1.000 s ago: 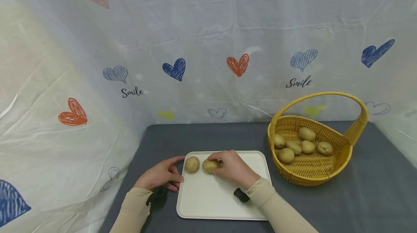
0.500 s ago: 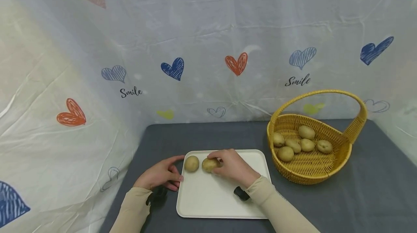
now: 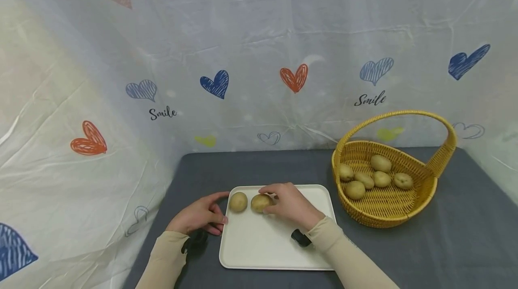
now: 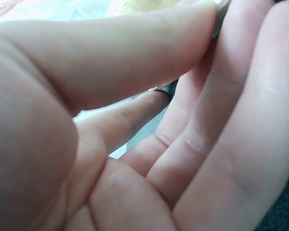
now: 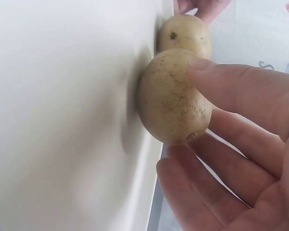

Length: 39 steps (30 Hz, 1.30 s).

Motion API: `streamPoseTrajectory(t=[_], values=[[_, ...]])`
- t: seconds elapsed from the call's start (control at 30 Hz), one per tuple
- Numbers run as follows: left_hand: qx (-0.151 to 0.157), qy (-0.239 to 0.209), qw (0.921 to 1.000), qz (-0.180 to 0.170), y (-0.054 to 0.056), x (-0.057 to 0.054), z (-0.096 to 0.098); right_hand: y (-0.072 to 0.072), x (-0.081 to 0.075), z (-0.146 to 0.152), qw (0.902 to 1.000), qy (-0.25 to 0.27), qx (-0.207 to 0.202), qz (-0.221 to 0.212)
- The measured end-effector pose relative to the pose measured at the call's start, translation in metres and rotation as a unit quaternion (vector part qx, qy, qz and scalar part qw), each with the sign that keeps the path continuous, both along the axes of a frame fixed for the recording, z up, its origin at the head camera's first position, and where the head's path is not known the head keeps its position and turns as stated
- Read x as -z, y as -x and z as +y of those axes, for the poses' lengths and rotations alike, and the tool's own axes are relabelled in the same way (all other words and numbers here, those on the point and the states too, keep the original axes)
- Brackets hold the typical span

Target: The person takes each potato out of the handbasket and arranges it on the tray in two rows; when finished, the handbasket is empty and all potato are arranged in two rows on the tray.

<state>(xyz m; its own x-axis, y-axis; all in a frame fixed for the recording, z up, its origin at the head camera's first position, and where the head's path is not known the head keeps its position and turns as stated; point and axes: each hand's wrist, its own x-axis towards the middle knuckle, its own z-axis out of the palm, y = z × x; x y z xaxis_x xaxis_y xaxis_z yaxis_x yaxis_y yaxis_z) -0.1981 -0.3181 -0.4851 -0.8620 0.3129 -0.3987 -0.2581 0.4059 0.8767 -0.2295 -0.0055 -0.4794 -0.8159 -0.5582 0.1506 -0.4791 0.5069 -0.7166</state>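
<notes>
On a white rectangular tray (image 3: pixel 259 246), two potatoes lie side by side near the far left corner. My right hand (image 3: pixel 291 206) holds the right-hand potato (image 5: pixel 171 98), thumb against one side and fingers around the other. Just left of it rests the other potato (image 3: pixel 238 202), which partly hides behind the held one in the right wrist view. My left hand (image 3: pixel 198 216) is at the tray's left edge, its thumb and fingers pinching the rim while the index finger stretches toward the far corner. In the left wrist view its thumb (image 4: pixel 149 53) covers most of the rim.
A yellow wicker basket (image 3: pixel 384 222) with a tall handle stands right of the tray and holds several potatoes (image 3: pixel 364 180). Dark grey cloth (image 3: pixel 259 167) covers the table. Behind and to the left hangs a pale curtain (image 3: pixel 251 113) printed with hearts.
My right hand's fingers have loosened slightly, showing a little more of the potato between thumb and index finger. The potatoes, tray and left hand keep their places.
</notes>
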Motion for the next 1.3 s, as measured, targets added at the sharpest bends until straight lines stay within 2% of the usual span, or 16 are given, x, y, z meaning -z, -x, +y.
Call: streamPoseTrajectory(t=[0.6,0.8,1.1,1.3], values=[[0.021,0.005,0.9998,0.002,0.008,0.002,0.019,-0.001,-0.008,0.027,0.9993,-0.006,0.03,-0.022],[0.03,0.006,0.9995,0.005,0.011,0.0,0.021,-0.003,-0.014,0.036,0.9989,-0.003,0.046,-0.011],[0.026,0.014,0.9996,0.001,0.008,0.003,0.011,-0.025,-0.032,0.07,0.999,-0.015,0.042,-0.006],[0.025,0.025,0.9994,0.002,0.005,0.005,0.0,-0.04,-0.052,0.109,0.997,-0.059,0.031,0.038]])
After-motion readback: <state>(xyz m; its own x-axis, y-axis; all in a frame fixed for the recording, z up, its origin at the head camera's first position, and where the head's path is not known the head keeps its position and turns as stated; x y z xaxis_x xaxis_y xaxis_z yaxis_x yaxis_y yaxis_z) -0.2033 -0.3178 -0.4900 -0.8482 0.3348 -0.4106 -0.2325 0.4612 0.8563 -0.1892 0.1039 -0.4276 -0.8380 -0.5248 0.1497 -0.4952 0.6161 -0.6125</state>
